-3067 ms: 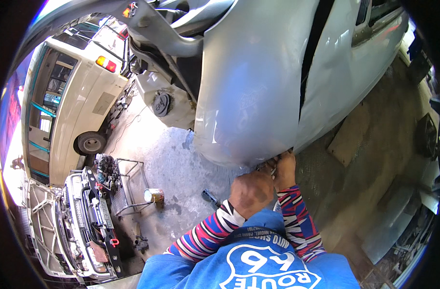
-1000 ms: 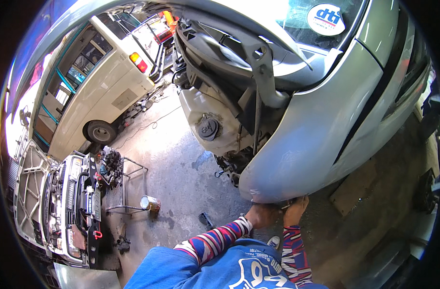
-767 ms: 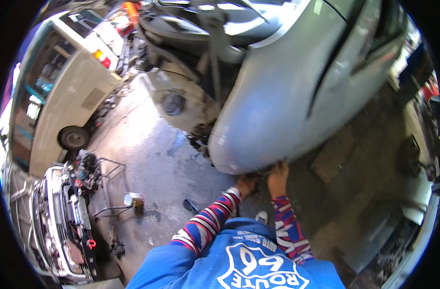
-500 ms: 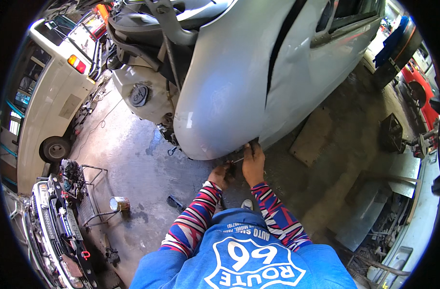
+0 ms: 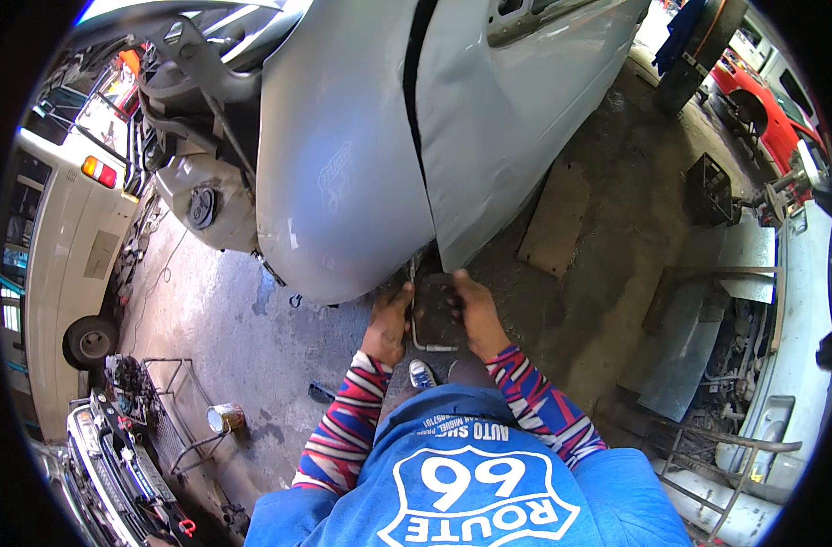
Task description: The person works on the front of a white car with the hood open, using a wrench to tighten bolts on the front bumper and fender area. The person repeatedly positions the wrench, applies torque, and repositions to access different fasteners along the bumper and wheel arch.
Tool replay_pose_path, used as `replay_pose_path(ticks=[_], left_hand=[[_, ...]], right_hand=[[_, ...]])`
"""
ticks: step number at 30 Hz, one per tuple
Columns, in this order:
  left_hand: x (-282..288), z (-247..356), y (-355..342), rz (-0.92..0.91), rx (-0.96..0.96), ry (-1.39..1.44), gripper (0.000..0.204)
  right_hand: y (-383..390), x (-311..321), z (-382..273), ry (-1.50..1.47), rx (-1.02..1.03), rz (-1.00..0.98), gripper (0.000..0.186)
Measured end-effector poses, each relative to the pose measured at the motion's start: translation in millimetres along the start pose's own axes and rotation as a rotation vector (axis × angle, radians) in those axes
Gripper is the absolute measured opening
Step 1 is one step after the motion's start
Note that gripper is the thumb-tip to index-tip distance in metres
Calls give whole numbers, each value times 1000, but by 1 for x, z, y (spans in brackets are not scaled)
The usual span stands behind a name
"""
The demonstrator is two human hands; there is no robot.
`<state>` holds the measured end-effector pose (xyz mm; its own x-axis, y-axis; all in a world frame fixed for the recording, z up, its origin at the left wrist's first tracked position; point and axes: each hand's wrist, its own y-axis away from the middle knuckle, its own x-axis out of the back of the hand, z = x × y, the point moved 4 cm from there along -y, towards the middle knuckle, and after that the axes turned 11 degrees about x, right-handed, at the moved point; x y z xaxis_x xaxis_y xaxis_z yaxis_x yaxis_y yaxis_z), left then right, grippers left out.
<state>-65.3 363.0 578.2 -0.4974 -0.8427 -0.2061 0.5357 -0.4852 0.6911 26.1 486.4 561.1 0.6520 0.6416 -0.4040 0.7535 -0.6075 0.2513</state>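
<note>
Below the rear lower corner of the silver fender point(image 5: 343, 182), both my hands are in front of me. My left hand point(image 5: 387, 324) is closed, its thumb against a bent metal bar handle point(image 5: 416, 330). This bar runs down from the fender edge and turns right at its lower end. Just right of it is a dark, flat, roughly rectangular piece point(image 5: 437, 310), dotted with small marks. My right hand point(image 5: 480, 317) has its fingers curled at that piece's right edge; they are slightly blurred. The silver door point(image 5: 498, 137) stands behind the fender, past a dark gap.
A flat brown board point(image 5: 557, 219) lies on the floor under the door side. Dark crate point(image 5: 710, 189) and sheet metal point(image 5: 676, 356) are to the right. A metal frame stand point(image 5: 174, 401), a can point(image 5: 225, 417) and a bumper part point(image 5: 115, 456) occupy the left, near a white van point(image 5: 70, 246).
My hands have moved apart and lower, away from the fender's edge. The bar handle and dark flat piece now show plainly between them. The car has shifted left in view.
</note>
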Motion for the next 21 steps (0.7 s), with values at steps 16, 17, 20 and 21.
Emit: replay_pose_path(ticks=[16,17,20,21], left_hand=[[-41,-53,18,469,-230,-306,33],[-45,-56,19,498,-243,-305,32],[-57,-54,23,579,-276,-278,32],[-61,-51,25,602,-281,-261,32]], right_hand=[[-97,-38,55,-335,-444,-217,15],[-97,-39,57,-357,-505,-255,15],[-102,-44,53,-287,-424,-513,15],[-102,-45,52,-327,-448,-527,16]])
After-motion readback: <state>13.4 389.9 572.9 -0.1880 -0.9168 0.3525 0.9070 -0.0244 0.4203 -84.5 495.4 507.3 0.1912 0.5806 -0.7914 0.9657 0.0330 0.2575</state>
